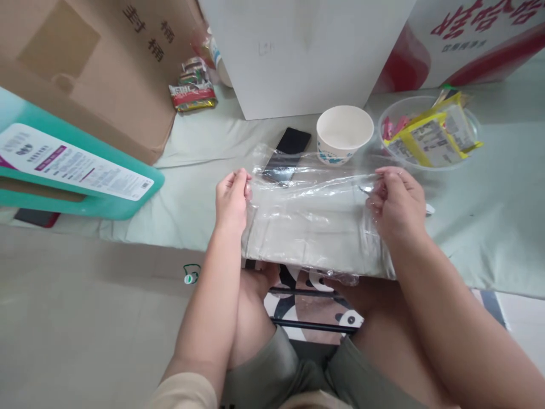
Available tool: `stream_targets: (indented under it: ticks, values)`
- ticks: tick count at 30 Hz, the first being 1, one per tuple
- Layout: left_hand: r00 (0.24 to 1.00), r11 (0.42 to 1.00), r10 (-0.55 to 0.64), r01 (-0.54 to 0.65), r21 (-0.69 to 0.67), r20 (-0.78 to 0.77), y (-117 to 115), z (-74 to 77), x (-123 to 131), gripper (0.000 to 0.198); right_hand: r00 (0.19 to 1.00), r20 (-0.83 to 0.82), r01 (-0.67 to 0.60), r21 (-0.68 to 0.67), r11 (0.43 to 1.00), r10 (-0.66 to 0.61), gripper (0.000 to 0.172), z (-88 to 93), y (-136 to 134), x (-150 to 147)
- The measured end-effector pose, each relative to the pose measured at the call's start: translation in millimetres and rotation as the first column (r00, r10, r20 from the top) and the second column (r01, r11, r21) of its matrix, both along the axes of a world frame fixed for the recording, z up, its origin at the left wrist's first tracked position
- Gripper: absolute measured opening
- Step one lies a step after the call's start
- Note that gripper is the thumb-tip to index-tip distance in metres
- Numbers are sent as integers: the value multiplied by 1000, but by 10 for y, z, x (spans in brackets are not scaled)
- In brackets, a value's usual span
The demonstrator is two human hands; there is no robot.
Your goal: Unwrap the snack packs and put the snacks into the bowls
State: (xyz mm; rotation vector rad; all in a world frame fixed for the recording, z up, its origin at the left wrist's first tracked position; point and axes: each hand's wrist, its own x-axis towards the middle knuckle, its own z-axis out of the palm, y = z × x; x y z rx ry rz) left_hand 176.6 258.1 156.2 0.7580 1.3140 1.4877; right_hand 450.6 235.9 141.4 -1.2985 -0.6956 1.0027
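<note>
A clear plastic sheet or bag (298, 221) is stretched between my two hands over the front edge of the cloth-covered table. My left hand (232, 196) pinches its left side. At the right, my right hand (398, 199) grips the opposite side with closed fingers. Through the plastic's upper part shows a black phone (293, 142) lying on the cloth. A white paper bowl (344, 128) with a blue pattern stands upright just behind the plastic. Close by my right hand, a small white object (430, 209) sticks out, mostly hidden.
A clear plastic bowl (385, 146) with yellow-edged packets stands at the right. Behind are a white box (306, 57) and a red-and-white carton (477, 51). At the left are a brown carton (114, 102), a teal container (145, 187) and snack packets (193, 91).
</note>
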Motion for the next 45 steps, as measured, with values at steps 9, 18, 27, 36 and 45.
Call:
stream_targets:
  ticks: [9,18,27,36,45]
  values:
    - [876,843,-483,462,-277,-9,-100,32,-23,24,991,127,-5,332,943,-39,27,170,-116,-28]
    - [979,989,-147,145,24,142,-100,159,38,22,817,510,-414,192,890,270,73,-69,-182,30]
    - [883,877,-467,457,-150,-43,-148,14,-79,34,970,159,-194,35,980,186,21,-19,-67,-69]
    - [959,958,-285,285,-25,6,-126,64,-81,12,997,68,-57,148,987,47,18,-41,-15,79]
    - [963,963,-268,267,28,40,-107,94,-106,14,997,15,-72,233,970,70,27,-93,38,129]
